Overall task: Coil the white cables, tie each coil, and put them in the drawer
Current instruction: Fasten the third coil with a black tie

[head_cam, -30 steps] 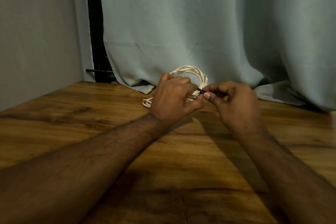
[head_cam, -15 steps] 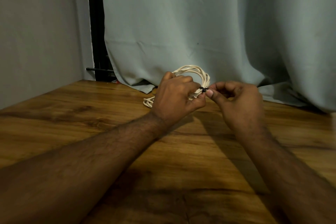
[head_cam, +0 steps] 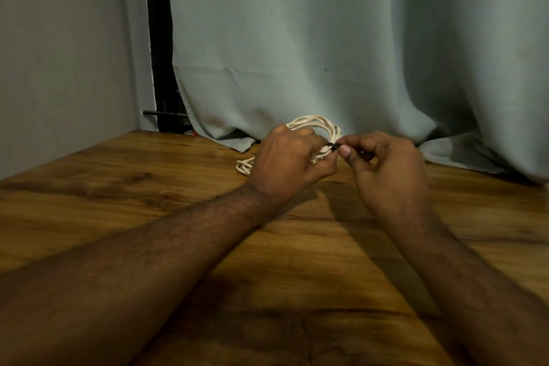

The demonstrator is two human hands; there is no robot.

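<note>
Near the frame's center, we gripped a coil of white cable (head_cam: 315, 128) in our left hand (head_cam: 285, 163), fingers curled round it above the wooden tabletop (head_cam: 118, 187). Our right hand (head_cam: 389, 169) pinched a small black tie (head_cam: 333, 146) at the coil's right side. A grey curtain (head_cam: 326, 38) hung behind.

My left hand (head_cam: 289, 162) is over the table (head_cam: 118, 202), toward its far side, and my right hand (head_cam: 389, 168) is just beside it on the right, thumbs nearly meeting. The coil of cable (head_cam: 318, 128) stands behind my left hand, partly hidden by it, its top arc rising above my knuckles and a lower loop reaching out to the left onto the table. A small tie (head_cam: 332, 145) sits between my fingertips against the coil's right edge. The curtain (head_cam: 326, 38) hangs behind the coil, its hem on the table's far edge. A wall (head_cam: 59, 53) stands on the left.
</note>
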